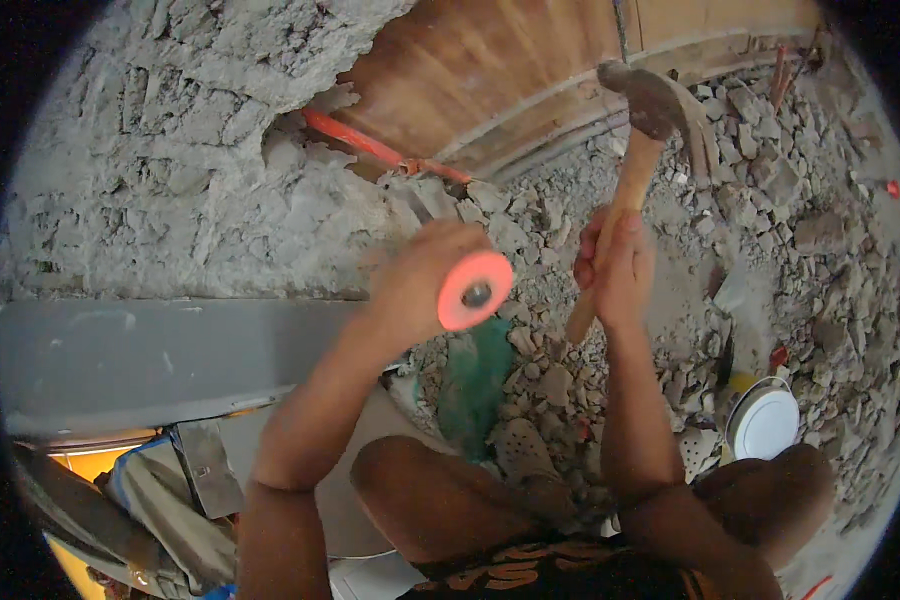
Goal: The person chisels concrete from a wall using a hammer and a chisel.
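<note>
My left hand (407,285), slightly blurred, is closed around a chisel (477,294) with a round pink-orange hand guard. Its metal striking end faces me from the middle of the guard, and its blade points away toward the broken concrete wall (170,190). Where the tip meets the wall is blurred and partly hidden by the hand. To the right, my right hand (618,265) grips the wooden handle of a claw hammer (638,165). The hammer is raised with its dark metal head up, apart from the chisel.
An orange pipe (360,142) sticks out of the wall beside a brown wooden panel (490,70). Rubble (770,250) covers the ground. A grey ledge (170,350) runs along the left. Green sheeting (475,385) lies near my shoe (523,450). A white-lidded bucket (767,424) stands right.
</note>
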`<state>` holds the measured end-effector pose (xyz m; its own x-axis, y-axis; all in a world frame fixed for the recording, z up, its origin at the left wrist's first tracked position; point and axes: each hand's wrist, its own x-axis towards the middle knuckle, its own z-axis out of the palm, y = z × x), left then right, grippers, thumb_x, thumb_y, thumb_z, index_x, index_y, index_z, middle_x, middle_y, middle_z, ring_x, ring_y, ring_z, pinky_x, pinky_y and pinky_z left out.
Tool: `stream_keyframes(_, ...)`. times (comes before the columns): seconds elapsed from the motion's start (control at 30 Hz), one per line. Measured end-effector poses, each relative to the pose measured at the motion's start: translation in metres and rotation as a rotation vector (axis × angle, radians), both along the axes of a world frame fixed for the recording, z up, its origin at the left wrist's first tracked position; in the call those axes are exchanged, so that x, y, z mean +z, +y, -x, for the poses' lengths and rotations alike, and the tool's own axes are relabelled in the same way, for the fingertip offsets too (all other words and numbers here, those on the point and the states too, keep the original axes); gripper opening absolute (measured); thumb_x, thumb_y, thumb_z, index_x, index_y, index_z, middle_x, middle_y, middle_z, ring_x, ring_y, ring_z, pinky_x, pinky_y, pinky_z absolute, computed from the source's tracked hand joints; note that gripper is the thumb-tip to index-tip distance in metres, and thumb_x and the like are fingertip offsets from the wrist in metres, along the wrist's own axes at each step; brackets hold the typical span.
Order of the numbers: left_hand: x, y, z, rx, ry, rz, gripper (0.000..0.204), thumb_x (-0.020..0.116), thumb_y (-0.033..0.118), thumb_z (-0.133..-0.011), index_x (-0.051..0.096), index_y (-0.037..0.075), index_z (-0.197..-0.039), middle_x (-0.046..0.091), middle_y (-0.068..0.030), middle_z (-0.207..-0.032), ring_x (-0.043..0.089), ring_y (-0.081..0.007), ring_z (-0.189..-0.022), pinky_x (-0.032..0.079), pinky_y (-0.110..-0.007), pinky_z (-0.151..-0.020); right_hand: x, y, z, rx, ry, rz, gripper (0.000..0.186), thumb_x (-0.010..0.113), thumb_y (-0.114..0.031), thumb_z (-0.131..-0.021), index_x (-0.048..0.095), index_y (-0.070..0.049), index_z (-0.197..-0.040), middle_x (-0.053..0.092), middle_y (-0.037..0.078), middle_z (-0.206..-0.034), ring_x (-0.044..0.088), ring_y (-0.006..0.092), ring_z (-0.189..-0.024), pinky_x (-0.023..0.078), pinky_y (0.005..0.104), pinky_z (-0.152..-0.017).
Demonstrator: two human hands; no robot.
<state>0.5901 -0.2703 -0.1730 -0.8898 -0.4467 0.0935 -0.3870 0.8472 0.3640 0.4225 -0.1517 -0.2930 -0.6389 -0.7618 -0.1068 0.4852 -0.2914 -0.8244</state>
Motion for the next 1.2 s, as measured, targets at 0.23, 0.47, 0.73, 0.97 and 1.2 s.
stream_keyframes(0.23,-0.028,-0.072,0.01,0.008,0.008,0.172,0.03,0.077,0.018,-0.069,0.067,0.006,-0.094,0.067,-0.0137,-0.099,0.063,-0.0335,-0.093,0.05,-0.041,-0.08,0.025,-0.007,-0.002,0.027,-0.098,0.176,0.047,0.04,-0.05,-0.102,0.052,-0.005,-0.092,0.05,0.003,-0.067,0.047,0.0095,-0.049,0.037,0.0234,-0.043)
stream_keyframes(0.47,-0.026,-0.106,0.06,0.24,0.037,0.269,0.022,0.074,0.017,-0.074,0.068,0.004,-0.091,0.07,-0.015,-0.082,0.068,-0.0324,-0.078,0.053,-0.041,-0.068,0.037,-0.014,-0.004,0.068,-0.191,0.157,0.053,0.042,-0.057,-0.099,0.052,-0.006,-0.089,0.048,0.004,-0.061,0.044,0.012,-0.043,0.036,0.0266,-0.04)
stream_keyframes(0.73,-0.036,-0.114,0.077,0.271,-0.034,0.378,0.026,0.075,0.023,-0.074,0.067,0.006,-0.091,0.069,-0.0163,-0.084,0.067,-0.036,-0.08,0.053,-0.042,-0.069,0.054,-0.004,0.008,0.121,-0.375,0.258,0.067,0.038,-0.075,-0.089,0.048,-0.009,-0.093,0.041,0.003,-0.059,0.034,0.0134,-0.042,0.031,0.029,-0.041)
stream_keyframes(0.97,-0.04,-0.127,0.068,0.307,-0.101,0.34,0.025,0.07,0.029,-0.076,0.069,0.007,-0.088,0.07,-0.0168,-0.087,0.068,-0.0357,-0.082,0.053,-0.046,-0.07,0.05,0.009,0.02,0.156,-0.378,0.263,0.066,0.038,-0.075,-0.09,0.048,-0.01,-0.095,0.043,0.004,-0.061,0.037,0.0147,-0.044,0.035,0.0303,-0.043)
stream_keyframes(1.2,-0.033,-0.119,0.071,0.355,-0.174,0.461,0.032,0.076,0.031,-0.072,0.069,0.008,-0.094,0.07,-0.0163,-0.091,0.067,-0.0367,-0.085,0.053,-0.046,-0.072,0.064,0.017,0.019,0.092,-0.652,0.734,0.061,0.038,-0.069,-0.094,0.05,-0.009,-0.097,0.047,0.004,-0.064,0.041,0.0164,-0.046,0.04,0.0327,-0.045)
